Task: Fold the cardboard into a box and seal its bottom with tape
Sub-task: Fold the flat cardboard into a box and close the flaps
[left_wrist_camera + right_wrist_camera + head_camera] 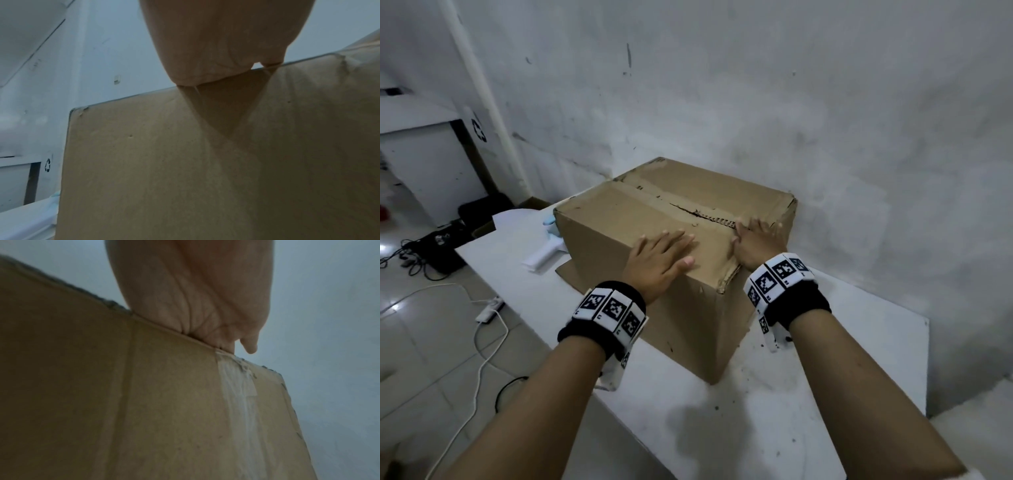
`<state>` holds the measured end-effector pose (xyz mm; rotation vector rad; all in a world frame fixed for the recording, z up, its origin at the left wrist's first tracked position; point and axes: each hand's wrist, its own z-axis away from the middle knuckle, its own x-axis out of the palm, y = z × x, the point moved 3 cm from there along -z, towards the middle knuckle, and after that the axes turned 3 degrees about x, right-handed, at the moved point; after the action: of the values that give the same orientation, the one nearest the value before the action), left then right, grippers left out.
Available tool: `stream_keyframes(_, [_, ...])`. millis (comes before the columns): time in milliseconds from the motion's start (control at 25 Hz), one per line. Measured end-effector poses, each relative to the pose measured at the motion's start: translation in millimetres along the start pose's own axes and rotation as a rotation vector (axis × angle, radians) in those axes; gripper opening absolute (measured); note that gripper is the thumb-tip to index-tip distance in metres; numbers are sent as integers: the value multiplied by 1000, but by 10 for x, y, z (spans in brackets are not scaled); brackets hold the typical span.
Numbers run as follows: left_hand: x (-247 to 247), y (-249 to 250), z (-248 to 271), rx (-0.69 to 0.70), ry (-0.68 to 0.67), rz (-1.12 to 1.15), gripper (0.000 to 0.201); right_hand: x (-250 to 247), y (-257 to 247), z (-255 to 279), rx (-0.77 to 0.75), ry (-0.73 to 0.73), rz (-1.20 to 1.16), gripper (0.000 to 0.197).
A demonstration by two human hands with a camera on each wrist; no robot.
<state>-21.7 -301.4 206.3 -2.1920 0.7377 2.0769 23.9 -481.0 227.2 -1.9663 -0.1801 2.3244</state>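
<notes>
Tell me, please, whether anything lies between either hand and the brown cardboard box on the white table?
Nothing visible does. The left hand lies flat on the top of the brown cardboard box, and the right hand presses down at the flap seam, both directly on the cardboard.

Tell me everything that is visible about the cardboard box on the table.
The cardboard box is brown, worn corrugated card, folded into shape and standing on the white table near the wall. Its upward flaps are closed, but the middle seam gapes with a ragged edge. One corner is frayed. A strip of pale tape runs down one side. The left hand lies flat on top; the right hand presses near the seam at the edge.
</notes>
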Motion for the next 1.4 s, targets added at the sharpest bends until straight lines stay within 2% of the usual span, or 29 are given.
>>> stream_keyframes(80, [7, -26, 3, 25, 26, 24, 84, 0, -58, 68, 34, -39, -17, 56])
stream_keyframes(200, [-67, -42, 36, 43, 78, 83, 64, 67, -367, 280, 24, -34, -34, 57])
stream_keyframes(280, [-120, -158, 65, 29, 113, 55, 58, 174, -662, 476, -37, 43, -40, 55])
stream_keyframes(400, [-221, -569, 74, -64, 189, 24, 54, 319, -1036, 682, -98, 163, -37, 53])
stream_keyframes(480, [-301, -929, 50, -135, 204, 38, 44, 398, -1253, 656, -96, 192, -6, 54])
stream_keyframes(600, [-417, -1392, 29, -211, 190, 93, 42, 439, -1598, 458, -103, 227, 10, 53])
stream_keyframes(840, [-572, -2122, -89, -140, 192, 112, 42, 540, -2470, 32, -99, 268, 0, 56])
stream_keyframes(920, [-567, -2268, -126, -26, 225, 282, 40, 581, -2732, -114, -74, 291, -17, 58])
stream_keyframes(1040, [-554, -2494, -71, 104, 321, 713, 37, 691, -3146, -320, -104, 376, -44, 59])
stream_keyframes(1120, [-523, -2773, -1, 18, 409, 806, 33, 790, -3458, -416, -189, 562, -27, 53])
stream_keyframes(1160, [-480, -2940, 30, -51, 421, 786, 32, 877, -3611, -484, -247, 581, -25, 50])
stream_keyframes(1280, [-262, -3574, 32, -252, 363, 668, 29, 1243, -4002, -855, -401, 438, -90, 45])
stream_keyframes(1400, [-6, -4334, -56, -415, 321, 573, 30, 1658, -4256, -1375, -319, 140, -212, 46])
